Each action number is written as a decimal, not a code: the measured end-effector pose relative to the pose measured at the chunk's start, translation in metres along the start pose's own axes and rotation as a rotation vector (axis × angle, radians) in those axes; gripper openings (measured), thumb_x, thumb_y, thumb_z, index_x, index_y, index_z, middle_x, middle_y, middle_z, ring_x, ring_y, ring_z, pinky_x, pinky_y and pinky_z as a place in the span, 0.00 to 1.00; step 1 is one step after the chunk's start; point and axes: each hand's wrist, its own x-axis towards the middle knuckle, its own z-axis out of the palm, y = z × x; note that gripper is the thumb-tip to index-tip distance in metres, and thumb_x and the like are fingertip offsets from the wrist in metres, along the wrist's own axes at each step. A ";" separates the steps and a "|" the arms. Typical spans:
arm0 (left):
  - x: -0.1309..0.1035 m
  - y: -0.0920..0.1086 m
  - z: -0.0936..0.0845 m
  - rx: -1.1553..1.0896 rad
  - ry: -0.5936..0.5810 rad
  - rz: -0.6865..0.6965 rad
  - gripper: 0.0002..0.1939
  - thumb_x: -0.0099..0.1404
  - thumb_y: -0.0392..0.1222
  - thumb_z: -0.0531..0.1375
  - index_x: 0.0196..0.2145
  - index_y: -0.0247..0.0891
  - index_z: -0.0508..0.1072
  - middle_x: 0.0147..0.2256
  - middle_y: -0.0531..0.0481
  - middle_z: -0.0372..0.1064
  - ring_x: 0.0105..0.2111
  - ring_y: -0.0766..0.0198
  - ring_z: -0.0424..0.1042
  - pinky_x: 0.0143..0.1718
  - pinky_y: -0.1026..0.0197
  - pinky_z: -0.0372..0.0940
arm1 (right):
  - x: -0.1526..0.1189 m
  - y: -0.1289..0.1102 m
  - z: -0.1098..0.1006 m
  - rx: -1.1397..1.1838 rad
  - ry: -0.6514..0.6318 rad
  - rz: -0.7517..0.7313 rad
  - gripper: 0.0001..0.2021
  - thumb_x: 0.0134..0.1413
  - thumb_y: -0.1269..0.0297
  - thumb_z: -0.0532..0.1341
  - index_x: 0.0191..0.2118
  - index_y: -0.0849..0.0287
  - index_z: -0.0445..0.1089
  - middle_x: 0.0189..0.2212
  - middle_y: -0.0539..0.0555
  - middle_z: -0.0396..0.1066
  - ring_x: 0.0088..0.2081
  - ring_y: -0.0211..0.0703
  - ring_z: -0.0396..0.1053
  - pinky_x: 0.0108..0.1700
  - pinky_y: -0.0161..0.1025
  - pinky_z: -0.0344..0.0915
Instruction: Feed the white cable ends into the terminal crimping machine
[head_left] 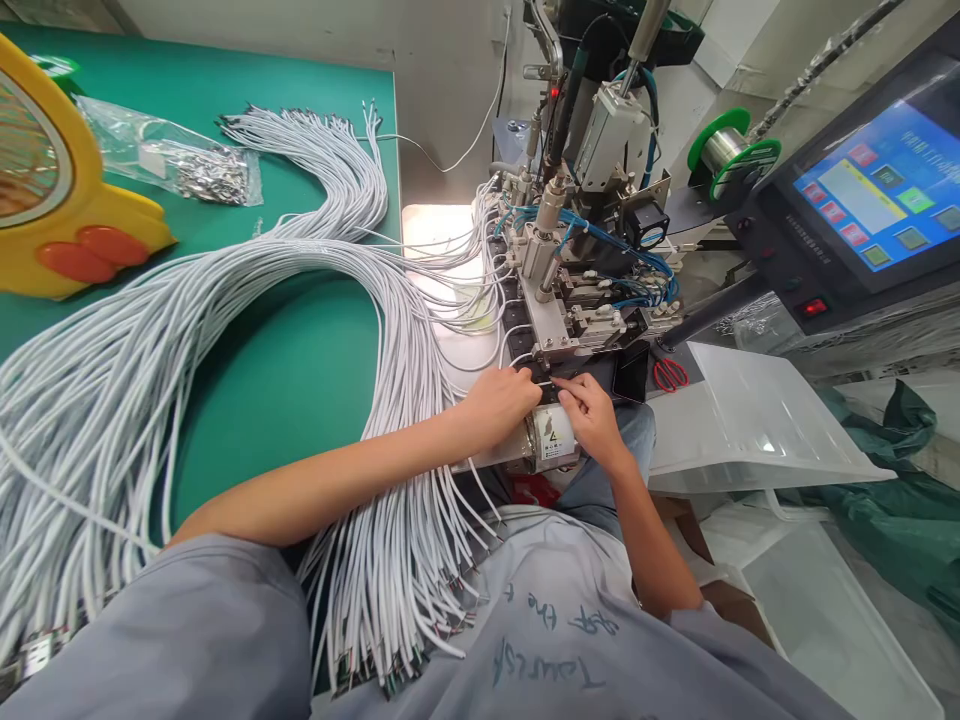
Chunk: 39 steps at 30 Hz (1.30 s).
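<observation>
Both my hands meet at the near end of the machine's black feed track [519, 335]. My left hand [504, 402] is closed, its fingers pinched on a white cable end that points right. Close beside it, my right hand [592, 408] reaches to the same cable end with its index finger stretched and its thumb bent below; what it grips, if anything, is too small to tell. More white cables run from the track over a white lit surface [442, 232]. A large bundle of white cables [405, 420] lies under my left forearm.
The machine [544, 250] stands ahead, with a screen [885, 190] and a wire spool [725, 148] at right. Red scissors [670, 375] lie right of my hands. On the green table [300, 350] are a bag of metal parts [202, 172] and a yellow fan [112, 215].
</observation>
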 end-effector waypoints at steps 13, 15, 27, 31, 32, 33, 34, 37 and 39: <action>0.004 -0.006 0.000 0.042 0.004 -0.195 0.16 0.60 0.24 0.48 0.43 0.24 0.70 0.32 0.36 0.71 0.34 0.53 0.74 0.27 0.60 0.61 | -0.063 -0.046 0.025 0.079 -0.040 0.172 0.11 0.54 0.56 0.58 0.35 0.57 0.73 0.26 0.53 0.73 0.27 0.41 0.68 0.33 0.37 0.61; 0.005 -0.005 -0.002 0.028 -0.002 -0.191 0.15 0.60 0.25 0.48 0.41 0.25 0.71 0.33 0.36 0.71 0.34 0.53 0.73 0.27 0.61 0.60 | -0.074 -0.056 0.039 0.101 -0.236 0.214 0.11 0.52 0.58 0.60 0.39 0.57 0.72 0.30 0.54 0.75 0.29 0.41 0.70 0.34 0.37 0.62; -0.002 0.021 0.001 -0.732 0.174 0.407 0.15 0.70 0.39 0.48 0.41 0.30 0.73 0.36 0.43 0.72 0.35 0.66 0.70 0.37 0.66 0.62 | -0.073 -0.057 0.038 0.120 -0.502 0.113 0.11 0.57 0.65 0.53 0.26 0.59 0.68 0.21 0.48 0.67 0.24 0.35 0.60 0.28 0.33 0.52; 0.001 0.015 0.007 -0.972 0.252 0.355 0.15 0.68 0.41 0.51 0.43 0.28 0.72 0.38 0.41 0.72 0.37 0.66 0.70 0.40 0.65 0.63 | -0.060 -0.049 -0.002 0.255 -0.174 0.199 0.08 0.53 0.61 0.58 0.30 0.59 0.71 0.25 0.50 0.70 0.27 0.37 0.63 0.31 0.35 0.58; 0.002 0.013 0.009 -1.018 0.263 0.307 0.15 0.67 0.42 0.53 0.43 0.28 0.73 0.37 0.42 0.72 0.35 0.66 0.70 0.38 0.66 0.64 | -0.055 -0.048 -0.010 0.297 -0.073 0.226 0.08 0.50 0.60 0.61 0.30 0.59 0.71 0.25 0.50 0.70 0.27 0.37 0.63 0.30 0.35 0.58; 0.004 0.011 0.011 -1.070 0.260 0.250 0.15 0.65 0.43 0.55 0.43 0.29 0.73 0.35 0.43 0.73 0.33 0.67 0.70 0.35 0.66 0.64 | -0.051 -0.046 -0.017 0.344 0.015 0.245 0.07 0.48 0.59 0.62 0.29 0.58 0.71 0.25 0.50 0.70 0.27 0.37 0.64 0.30 0.35 0.59; 0.005 0.010 0.012 -1.126 0.244 0.198 0.15 0.63 0.43 0.57 0.42 0.29 0.73 0.32 0.45 0.73 0.30 0.68 0.70 0.32 0.67 0.64 | -0.047 -0.045 -0.021 0.399 0.080 0.257 0.08 0.45 0.59 0.64 0.28 0.58 0.71 0.25 0.50 0.70 0.27 0.37 0.64 0.30 0.35 0.60; 0.008 0.007 0.014 -1.278 0.165 0.126 0.13 0.62 0.43 0.59 0.37 0.29 0.74 0.22 0.52 0.68 0.20 0.71 0.66 0.23 0.69 0.61 | -0.037 -0.044 -0.025 0.570 0.160 0.266 0.10 0.40 0.59 0.67 0.29 0.58 0.70 0.27 0.51 0.71 0.29 0.38 0.67 0.33 0.36 0.64; 0.008 0.006 0.012 -1.341 0.167 0.131 0.11 0.63 0.42 0.57 0.32 0.30 0.73 0.20 0.53 0.65 0.18 0.73 0.65 0.21 0.71 0.59 | -0.033 -0.044 -0.022 0.678 0.163 0.266 0.13 0.42 0.56 0.65 0.33 0.57 0.70 0.29 0.52 0.72 0.30 0.38 0.68 0.36 0.38 0.66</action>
